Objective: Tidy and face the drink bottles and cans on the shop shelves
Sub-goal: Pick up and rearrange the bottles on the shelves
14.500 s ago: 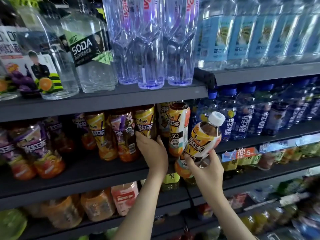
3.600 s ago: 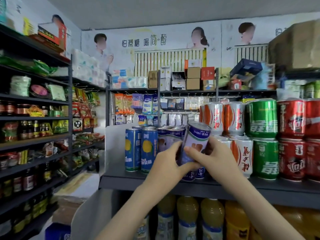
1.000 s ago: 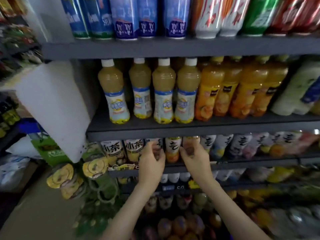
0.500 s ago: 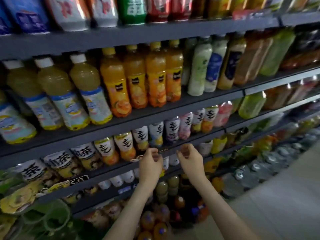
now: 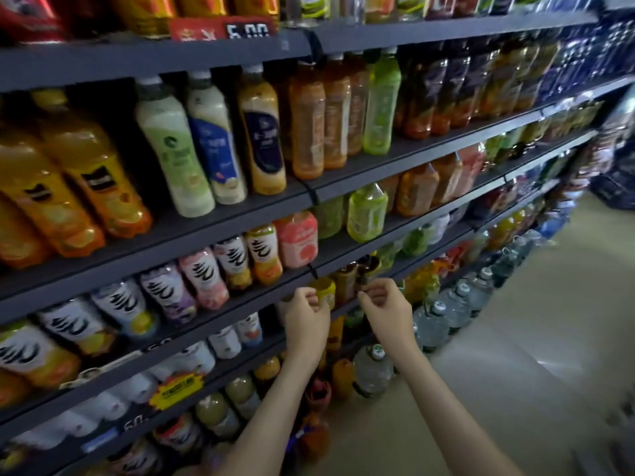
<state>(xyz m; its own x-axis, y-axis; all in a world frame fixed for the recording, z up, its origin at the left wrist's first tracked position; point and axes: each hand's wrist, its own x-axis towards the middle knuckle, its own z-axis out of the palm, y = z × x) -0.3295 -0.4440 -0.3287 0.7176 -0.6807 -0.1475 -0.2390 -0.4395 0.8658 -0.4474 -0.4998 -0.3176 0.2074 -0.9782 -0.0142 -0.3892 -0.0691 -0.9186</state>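
Dark shelves (image 5: 206,231) carry rows of upright bottles. A small yellow bottle (image 5: 325,293) stands on a lower shelf, just beyond the left hand (image 5: 305,316) and right hand (image 5: 386,309). Each grip is loosely curled, empty. The bottle is probably full, weighty and slick, so it is best held around the label.

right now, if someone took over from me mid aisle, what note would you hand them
Left hand: fingers loosely curled, holding nothing I can see, just beside the yellow bottle.
Right hand: the same, empty, in front of the dark bottles.
Done, it seems: the white-label bottles one shelf up stand in a row, labels out.
Left: probably the yellow bottle and dark bottles by the hands, then whatever lies further right, which is too blurred to judge.
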